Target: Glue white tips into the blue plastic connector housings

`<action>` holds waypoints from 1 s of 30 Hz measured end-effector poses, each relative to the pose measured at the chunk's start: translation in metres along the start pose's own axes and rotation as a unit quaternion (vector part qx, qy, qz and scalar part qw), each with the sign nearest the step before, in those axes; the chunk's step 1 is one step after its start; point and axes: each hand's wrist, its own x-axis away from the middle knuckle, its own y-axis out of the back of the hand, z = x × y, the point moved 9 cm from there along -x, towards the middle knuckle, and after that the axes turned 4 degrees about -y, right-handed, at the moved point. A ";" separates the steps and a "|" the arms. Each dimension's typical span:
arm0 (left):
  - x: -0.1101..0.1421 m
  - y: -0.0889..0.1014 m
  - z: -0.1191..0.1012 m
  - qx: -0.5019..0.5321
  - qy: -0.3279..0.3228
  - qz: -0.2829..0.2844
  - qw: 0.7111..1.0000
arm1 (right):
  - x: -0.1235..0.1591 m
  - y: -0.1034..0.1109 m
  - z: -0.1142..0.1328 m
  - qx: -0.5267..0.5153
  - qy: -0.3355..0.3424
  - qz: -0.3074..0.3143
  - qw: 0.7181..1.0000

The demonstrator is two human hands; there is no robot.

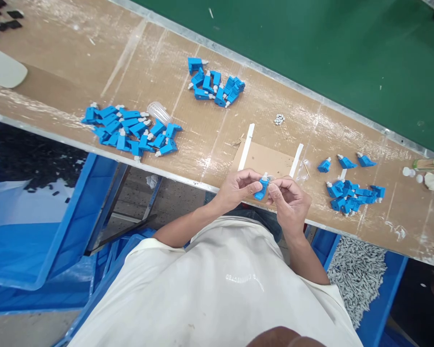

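Both hands pinch one blue plastic connector (262, 188): left hand (237, 189) grips its body, right hand (289, 200) closes fingertips on its white tip. Fitted connectors lie piled at ten (130, 130), twelve (215, 86) and three o'clock (350, 195); the bin of grey parts (359, 277) looks well stocked, so plenty seems left.

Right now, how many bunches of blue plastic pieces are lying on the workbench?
3: a big left pile, a smaller far pile and a right pile with three strays behind it. One more blue piece sits between left hand and right hand.
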 end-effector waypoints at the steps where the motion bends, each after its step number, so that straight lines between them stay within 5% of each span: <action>1: 0.000 0.001 -0.002 -0.008 -0.007 -0.004 1.000 | 0.000 0.000 -0.001 0.003 -0.003 -0.003 1.000; 21: -0.001 -0.005 0.001 -0.003 -0.022 0.017 1.000 | 0.006 0.000 -0.022 -0.078 -0.053 0.004 0.996; 30: -0.001 -0.004 0.001 0.005 -0.012 0.004 1.000 | 0.006 0.002 -0.021 -0.027 -0.031 -0.010 0.999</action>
